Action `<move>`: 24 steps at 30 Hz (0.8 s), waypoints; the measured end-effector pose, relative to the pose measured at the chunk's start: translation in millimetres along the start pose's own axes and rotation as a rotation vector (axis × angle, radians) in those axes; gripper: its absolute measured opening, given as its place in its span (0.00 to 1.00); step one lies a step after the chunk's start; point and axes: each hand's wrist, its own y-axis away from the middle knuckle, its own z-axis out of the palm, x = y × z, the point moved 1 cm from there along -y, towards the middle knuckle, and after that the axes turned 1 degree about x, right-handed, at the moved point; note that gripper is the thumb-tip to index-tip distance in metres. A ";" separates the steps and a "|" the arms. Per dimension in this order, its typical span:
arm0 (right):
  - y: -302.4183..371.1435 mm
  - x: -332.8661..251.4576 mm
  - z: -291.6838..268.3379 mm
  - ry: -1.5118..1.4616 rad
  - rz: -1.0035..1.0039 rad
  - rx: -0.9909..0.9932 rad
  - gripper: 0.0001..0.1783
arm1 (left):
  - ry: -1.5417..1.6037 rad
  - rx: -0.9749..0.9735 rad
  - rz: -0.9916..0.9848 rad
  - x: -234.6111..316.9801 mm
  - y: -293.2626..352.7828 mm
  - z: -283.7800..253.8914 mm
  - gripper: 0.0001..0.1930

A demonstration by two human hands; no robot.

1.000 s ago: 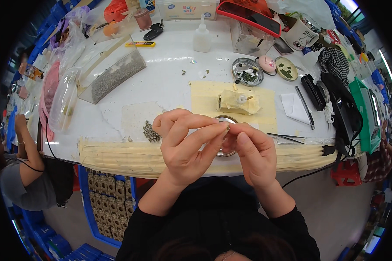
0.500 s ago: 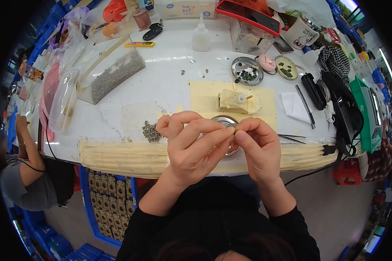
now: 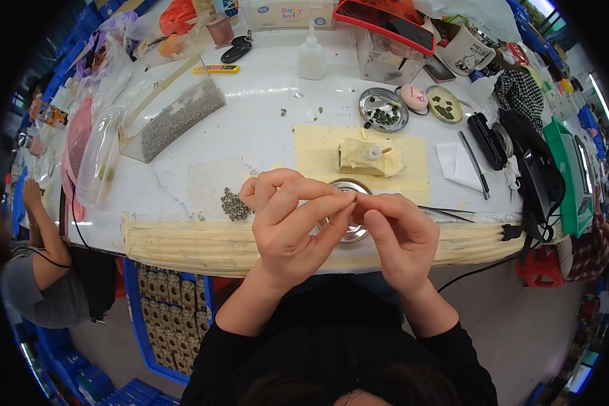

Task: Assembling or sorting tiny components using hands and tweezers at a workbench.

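Note:
Over a round shiny metal dish (image 3: 352,234) near the table's front edge, my two hands meet at the fingertips. My left hand (image 3: 284,220) pinches a tiny brownish piece, too small to name. Against the same spot press the fingers of my right hand (image 3: 406,237), its thumb slightly lower; the fingertips partly hide the piece. Beyond the hands, a small block wrapped in cream tape (image 3: 358,158) with a short stick on top stands on a cream-taped patch (image 3: 311,142). A small heap of grey gravel (image 3: 235,204) lies left of my left hand.
Tweezers (image 3: 446,212) lie right of my right hand. Farther off are a clear box of grey granules (image 3: 183,118), a white squeeze bottle (image 3: 311,57), a metal dish of green bits (image 3: 384,109) and a pen (image 3: 474,162). Another person (image 3: 44,264) sits at left.
My joined fingertips have shifted slightly left. The right thumb has dropped away a little from the index finger, and more of the metal dish shows beneath.

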 end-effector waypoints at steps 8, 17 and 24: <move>-4.7 6.7 -7.5 -0.607 0.522 -0.075 0.09 | -0.038 -0.056 0.056 6.9 -2.5 -3.3 0.14; -5.7 -1.0 -0.2 0.215 -0.177 0.056 0.09 | -0.065 -0.032 0.042 7.5 -3.3 0.0 0.13; -11.2 -5.1 2.7 0.721 -0.694 0.013 0.16 | -0.016 -0.036 -0.025 1.8 -1.1 0.0 0.12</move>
